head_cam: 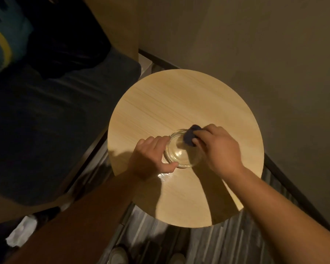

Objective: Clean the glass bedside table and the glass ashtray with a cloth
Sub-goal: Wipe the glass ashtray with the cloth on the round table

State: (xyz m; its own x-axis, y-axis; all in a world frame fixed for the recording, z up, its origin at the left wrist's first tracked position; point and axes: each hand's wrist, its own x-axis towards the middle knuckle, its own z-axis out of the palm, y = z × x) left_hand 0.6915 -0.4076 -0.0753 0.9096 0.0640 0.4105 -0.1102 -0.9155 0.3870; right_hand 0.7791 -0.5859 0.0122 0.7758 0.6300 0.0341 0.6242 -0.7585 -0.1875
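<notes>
A round clear glass ashtray (179, 152) stands near the middle of a round bedside table (179, 103) whose top looks like pale wood grain. My left hand (151, 157) grips the ashtray's left rim, thumb at the near side. My right hand (220, 147) pinches a small dark blue cloth (191, 137) and presses it against the ashtray's far right rim and inner wall. A small wet or shiny patch (163, 176) lies on the tabletop just in front of the ashtray.
A dark bed (55, 121) with a teal and yellow pillow (0, 44) lies to the left, close to the table. A beige wall (255, 44) rises behind and to the right. Striped grey floor (208, 244), white crumpled item (21, 233) and shoes (120, 254) lie below.
</notes>
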